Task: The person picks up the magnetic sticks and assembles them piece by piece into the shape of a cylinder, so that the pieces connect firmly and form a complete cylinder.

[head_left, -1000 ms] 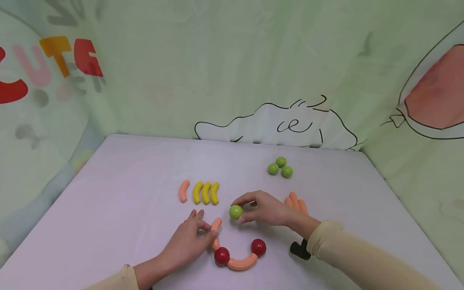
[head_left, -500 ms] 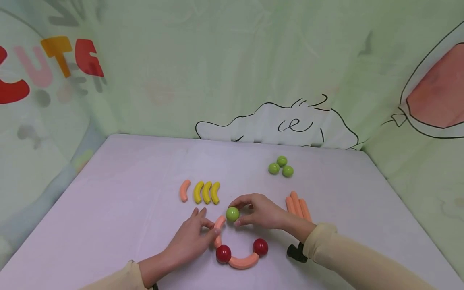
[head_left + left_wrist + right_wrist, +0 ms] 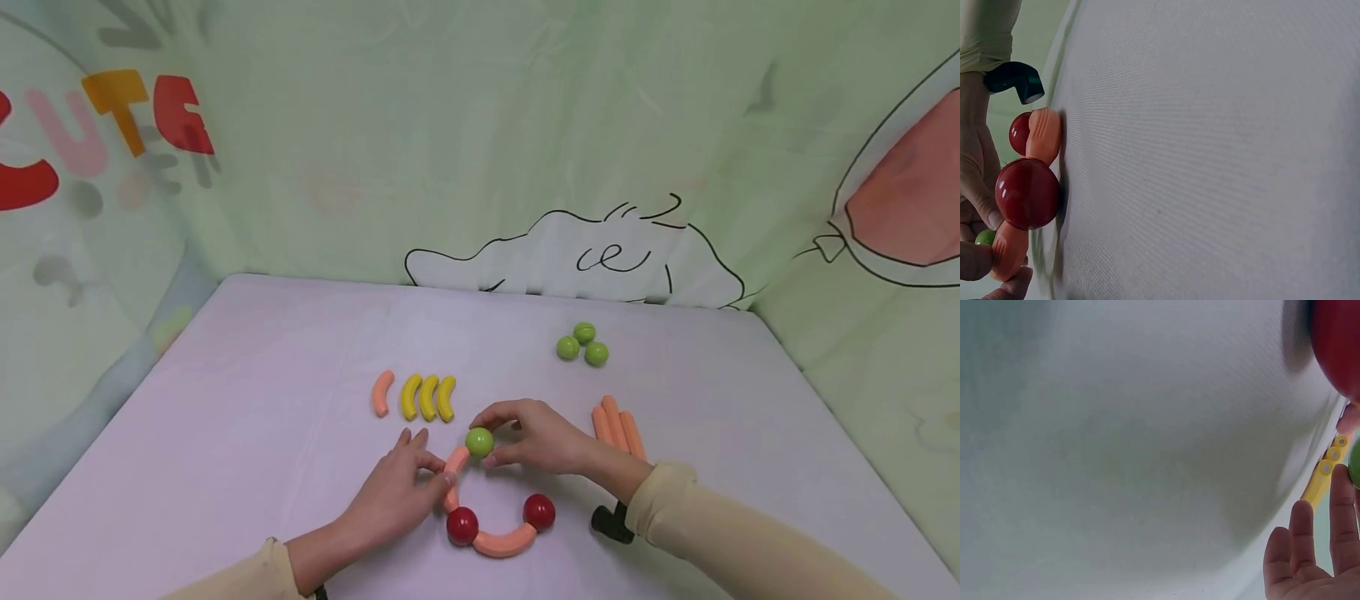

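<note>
In the head view my left hand point(image 3: 393, 493) pinches a curved orange toy stick point(image 3: 452, 479) between thumb and finger. My right hand point(image 3: 536, 437) holds a green ball point(image 3: 479, 442) between thumb and fingers, at the upper end of that stick. The lower end meets a red ball point(image 3: 462, 526). From there a second curved orange stick point(image 3: 504, 543) runs to another red ball point(image 3: 539, 512). The left wrist view shows the pinched stick point(image 3: 1009, 251) against the nearer red ball point(image 3: 1027, 194). Only an edge of the green ball point(image 3: 1355, 465) shows in the right wrist view.
Behind the left hand lie one orange curved stick point(image 3: 382, 393) and three yellow curved sticks point(image 3: 427, 397). Three green balls point(image 3: 583, 344) sit farther back. Orange straight-looking sticks point(image 3: 617, 423) lie beyond the right forearm, partly hidden. A printed cloth point(image 3: 480, 150) hangs behind the table.
The right hand has brought the green ball slightly left, against the orange stick's upper end. The left hand has shifted a little right, tilting that stick toward the ball.
</note>
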Action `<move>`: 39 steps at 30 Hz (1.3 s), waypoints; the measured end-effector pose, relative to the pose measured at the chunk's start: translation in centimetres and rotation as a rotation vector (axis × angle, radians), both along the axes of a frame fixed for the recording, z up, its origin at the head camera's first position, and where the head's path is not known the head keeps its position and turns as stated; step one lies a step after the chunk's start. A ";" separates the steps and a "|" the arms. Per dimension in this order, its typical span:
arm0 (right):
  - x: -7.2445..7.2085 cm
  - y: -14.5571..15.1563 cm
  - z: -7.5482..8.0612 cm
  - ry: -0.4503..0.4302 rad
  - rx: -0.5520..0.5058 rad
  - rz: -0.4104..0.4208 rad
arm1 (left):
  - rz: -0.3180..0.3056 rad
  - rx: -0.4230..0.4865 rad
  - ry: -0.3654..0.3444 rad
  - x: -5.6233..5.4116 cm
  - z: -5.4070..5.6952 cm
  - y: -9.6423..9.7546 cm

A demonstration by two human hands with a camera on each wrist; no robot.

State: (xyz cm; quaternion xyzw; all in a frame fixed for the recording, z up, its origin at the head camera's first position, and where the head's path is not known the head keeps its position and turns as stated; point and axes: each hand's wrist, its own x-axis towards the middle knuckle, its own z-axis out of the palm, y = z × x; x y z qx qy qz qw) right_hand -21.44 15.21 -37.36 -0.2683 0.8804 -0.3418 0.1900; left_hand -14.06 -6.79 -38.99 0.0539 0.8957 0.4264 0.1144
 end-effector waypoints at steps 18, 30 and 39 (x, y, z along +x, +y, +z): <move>-0.4 -0.3 0.2 0.006 0.068 0.121 | -0.073 -0.033 -0.014 0.5 0.2 -0.2; -1.1 -1.1 0.2 0.021 0.145 0.189 | -0.083 -0.056 0.039 0.6 -0.2 -0.3; -1.2 -1.8 0.3 0.058 0.179 0.238 | -0.076 -0.025 0.082 0.0 -0.3 -0.1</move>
